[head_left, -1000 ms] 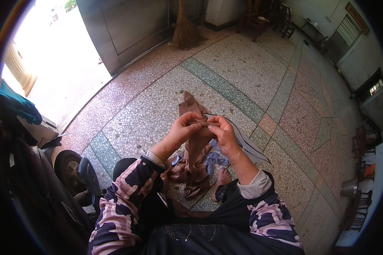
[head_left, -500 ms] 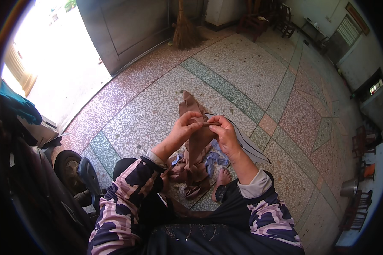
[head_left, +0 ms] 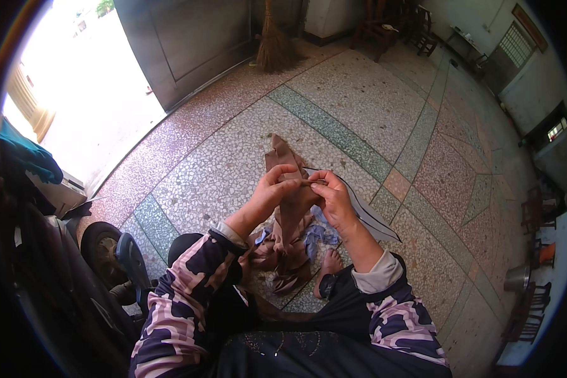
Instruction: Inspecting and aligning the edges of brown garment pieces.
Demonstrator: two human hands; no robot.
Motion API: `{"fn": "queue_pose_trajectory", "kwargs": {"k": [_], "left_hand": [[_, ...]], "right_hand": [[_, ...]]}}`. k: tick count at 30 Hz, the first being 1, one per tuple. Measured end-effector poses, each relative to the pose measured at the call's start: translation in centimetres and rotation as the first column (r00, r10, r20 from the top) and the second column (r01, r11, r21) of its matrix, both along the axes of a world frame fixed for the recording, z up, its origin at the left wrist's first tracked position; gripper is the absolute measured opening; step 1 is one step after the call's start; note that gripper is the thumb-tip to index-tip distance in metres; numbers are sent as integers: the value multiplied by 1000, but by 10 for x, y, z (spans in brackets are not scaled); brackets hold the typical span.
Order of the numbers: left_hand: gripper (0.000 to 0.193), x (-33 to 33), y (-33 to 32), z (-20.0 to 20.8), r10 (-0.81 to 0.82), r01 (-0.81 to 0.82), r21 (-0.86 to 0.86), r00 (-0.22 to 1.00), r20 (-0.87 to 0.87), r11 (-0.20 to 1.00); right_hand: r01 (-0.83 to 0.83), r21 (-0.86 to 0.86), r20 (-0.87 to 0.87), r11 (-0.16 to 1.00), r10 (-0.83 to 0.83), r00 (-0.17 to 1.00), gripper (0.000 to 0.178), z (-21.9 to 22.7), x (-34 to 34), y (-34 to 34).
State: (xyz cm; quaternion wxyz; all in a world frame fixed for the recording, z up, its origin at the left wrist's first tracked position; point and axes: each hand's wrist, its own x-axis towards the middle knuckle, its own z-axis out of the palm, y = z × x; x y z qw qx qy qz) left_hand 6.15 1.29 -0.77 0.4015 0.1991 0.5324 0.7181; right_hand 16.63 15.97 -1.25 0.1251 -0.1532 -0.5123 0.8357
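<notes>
Between my two hands is a piece of brown cloth point(head_left: 292, 211), its edge pinched and gathered at the fingertips. My left hand point(head_left: 274, 191) grips that edge between thumb and fingers from the left. Close beside it, my right hand point(head_left: 331, 195) pinches the same edge from the right. The cloth hangs down toward a crumpled brown heap point(head_left: 290, 277) on the floor between my feet. Light-blue fabric scraps point(head_left: 318, 238) lie among the heap. Beyond my right hand, a white sheet with a dark border point(head_left: 372, 217) rests on the floor.
A wheeled vehicle with a black tyre point(head_left: 101, 249) stands close on my left. A straw broom point(head_left: 274, 47) leans by the dark door point(head_left: 183, 44). Wooden chairs point(head_left: 422, 31) stand far back, and a metal bucket point(head_left: 518, 278) sits at the right.
My hands stay almost in the same place, still pinching the cloth. The fingers and the hanging cloth have shifted only very slightly.
</notes>
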Motion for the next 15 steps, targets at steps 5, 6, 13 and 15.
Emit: {"fn": "queue_pose_trajectory", "kwargs": {"k": [5,6,13,15], "left_hand": [[40,-4,-1,-1,-13,13,-11,1000,-12,1000],[40,-3,0,-1,-5,5,-15,1000,-15,1000],[50,8,3,-7,162,-183,56,641,-750,981],[50,11,5,-3,105,-138,3,736,-669,990]], "right_hand": [[-16,7,11,1000,16,1000,18,3,-1,-2],[-25,4,8,1000,25,1000,18,4,-1,-3],[-36,38,120,999,32,992,17,4,-3,-1],[-29,-23,100,999,31,995,16,16,4,0]]}}
